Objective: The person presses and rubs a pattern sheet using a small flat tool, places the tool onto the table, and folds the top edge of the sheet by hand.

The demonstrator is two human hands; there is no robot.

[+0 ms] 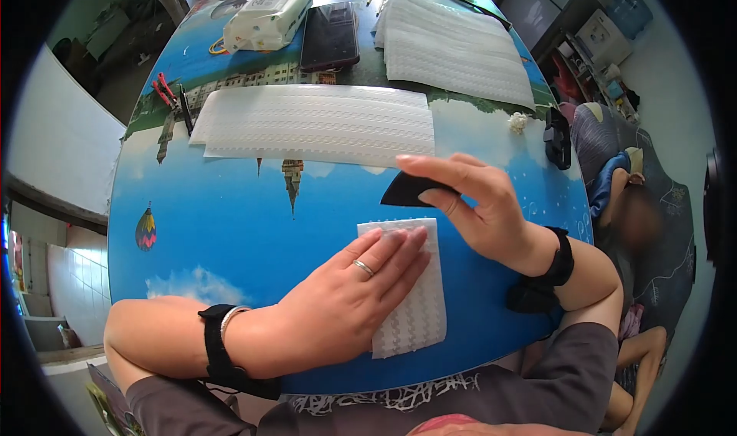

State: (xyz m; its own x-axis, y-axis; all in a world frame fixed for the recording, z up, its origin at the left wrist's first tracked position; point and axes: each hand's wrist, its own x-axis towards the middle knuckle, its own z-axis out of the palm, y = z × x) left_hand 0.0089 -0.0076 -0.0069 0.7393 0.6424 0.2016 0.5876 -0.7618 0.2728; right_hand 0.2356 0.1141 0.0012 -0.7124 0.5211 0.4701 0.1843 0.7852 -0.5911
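My left hand [349, 294] lies flat, its fingers stretched across a narrow white embossed sheet [414, 321] near the table's front edge. Rows of small raised marks run along this sheet. Just above its far end, my right hand [480, 206] pinches a flat black scraper-like piece [407, 189] between thumb and fingers. That piece has a curved edge and is held off the sheet. Farther back, a longer white embossed strip [315, 121] lies crosswise on the table.
A stack of white sheets [453, 48] lies at the back right. Behind the strip are a phone [330, 37] and a wipes pack [269, 18]. Red-handled pliers [163, 89] lie left; a black object [556, 138] sits at the right edge. Another person [637, 221] is at right.
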